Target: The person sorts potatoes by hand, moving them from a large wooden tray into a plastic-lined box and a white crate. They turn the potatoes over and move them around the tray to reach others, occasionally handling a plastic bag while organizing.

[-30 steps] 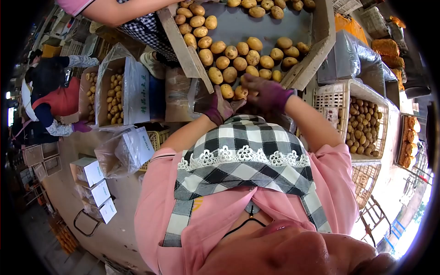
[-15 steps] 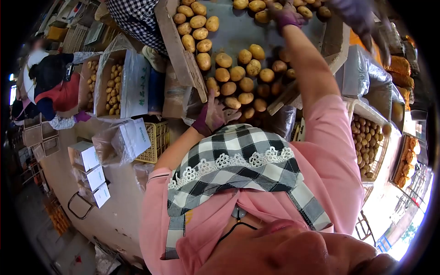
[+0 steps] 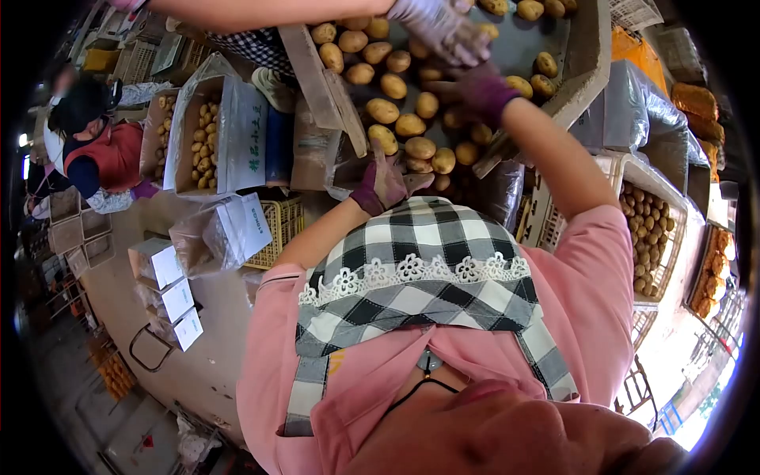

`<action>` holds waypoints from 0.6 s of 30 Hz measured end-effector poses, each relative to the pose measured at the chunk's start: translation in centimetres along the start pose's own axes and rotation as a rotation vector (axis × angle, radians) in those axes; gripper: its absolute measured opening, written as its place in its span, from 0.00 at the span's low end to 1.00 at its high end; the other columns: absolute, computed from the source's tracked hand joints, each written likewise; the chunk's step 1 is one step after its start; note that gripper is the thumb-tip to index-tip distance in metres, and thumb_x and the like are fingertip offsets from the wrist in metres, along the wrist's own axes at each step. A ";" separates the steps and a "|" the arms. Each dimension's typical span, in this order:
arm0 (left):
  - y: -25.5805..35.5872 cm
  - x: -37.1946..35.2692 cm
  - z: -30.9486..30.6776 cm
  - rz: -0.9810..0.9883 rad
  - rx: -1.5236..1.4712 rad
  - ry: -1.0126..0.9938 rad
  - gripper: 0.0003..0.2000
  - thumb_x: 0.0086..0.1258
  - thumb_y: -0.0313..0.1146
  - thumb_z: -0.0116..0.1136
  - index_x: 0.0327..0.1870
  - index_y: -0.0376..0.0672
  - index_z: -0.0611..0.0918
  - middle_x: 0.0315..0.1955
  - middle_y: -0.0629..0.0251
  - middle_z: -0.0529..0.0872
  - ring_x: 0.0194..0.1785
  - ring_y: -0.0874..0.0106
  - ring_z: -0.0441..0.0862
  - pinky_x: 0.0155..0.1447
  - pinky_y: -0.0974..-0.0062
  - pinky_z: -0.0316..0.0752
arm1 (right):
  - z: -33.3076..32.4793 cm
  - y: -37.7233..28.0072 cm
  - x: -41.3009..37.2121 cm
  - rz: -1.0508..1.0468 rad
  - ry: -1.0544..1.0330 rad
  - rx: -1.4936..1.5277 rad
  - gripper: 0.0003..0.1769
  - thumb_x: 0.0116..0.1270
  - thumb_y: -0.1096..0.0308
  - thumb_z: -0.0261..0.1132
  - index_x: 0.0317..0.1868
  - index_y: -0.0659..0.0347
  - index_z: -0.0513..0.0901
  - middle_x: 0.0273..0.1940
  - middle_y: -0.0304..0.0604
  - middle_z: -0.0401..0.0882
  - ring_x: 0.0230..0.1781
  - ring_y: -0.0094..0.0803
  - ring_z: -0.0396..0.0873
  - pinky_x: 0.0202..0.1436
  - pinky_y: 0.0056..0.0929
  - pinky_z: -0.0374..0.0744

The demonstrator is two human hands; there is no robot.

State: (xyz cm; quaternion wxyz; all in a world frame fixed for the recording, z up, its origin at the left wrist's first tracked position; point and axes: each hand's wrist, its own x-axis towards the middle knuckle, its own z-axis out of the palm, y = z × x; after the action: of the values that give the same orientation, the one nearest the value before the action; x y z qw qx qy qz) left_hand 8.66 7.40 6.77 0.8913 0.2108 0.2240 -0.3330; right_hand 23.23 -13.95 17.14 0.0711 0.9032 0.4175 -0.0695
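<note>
Loose potatoes (image 3: 381, 111) lie across a grey sorting tray (image 3: 507, 47) with wooden side boards. At the tray's narrow mouth is my left hand (image 3: 384, 186), in a purple-and-grey glove. Its thumb points away to the right and its fingertips reach a potato (image 3: 383, 140) by the left board. My right hand (image 3: 475, 91), in a purple glove, stretches its fingers leftward over the middle potatoes; its fingertips are somewhat blurred. Just above it is another person's hand (image 3: 443, 32) in a pale grey glove. Below the mouth, potatoes are partly hidden by my checked apron (image 3: 427, 237).
Wooden boards (image 3: 340, 111) edge the tray. Left stand a potato-filled carton (image 3: 178, 142), white boxes (image 3: 178, 301) and a yellow crate (image 3: 281, 226). Another crate of potatoes (image 3: 669, 261) is at right. A person in a red vest (image 3: 115, 154) is at far left.
My right hand has come down and left from the tray's far part. Another person's arm now reaches in from the upper left. Fewer potatoes lie near the mouth; my left hand stays there.
</note>
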 end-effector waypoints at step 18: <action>0.5 7.4 -5.2 0.530 0.844 -0.285 0.41 0.64 0.70 0.33 0.69 0.45 0.58 0.68 0.59 0.60 0.66 0.57 0.64 0.65 0.56 0.65 | 2.5 -13.2 1.2 0.295 0.226 0.356 0.28 0.65 0.50 0.53 0.64 0.46 0.68 0.69 0.52 0.56 0.70 0.50 0.53 0.68 0.55 0.50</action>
State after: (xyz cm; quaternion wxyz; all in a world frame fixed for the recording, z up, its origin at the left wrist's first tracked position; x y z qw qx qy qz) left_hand 12.64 6.74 -1.30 0.8042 0.5540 -0.1145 -0.1824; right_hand 13.74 -5.00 13.50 -0.1268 0.9546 0.2679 -0.0293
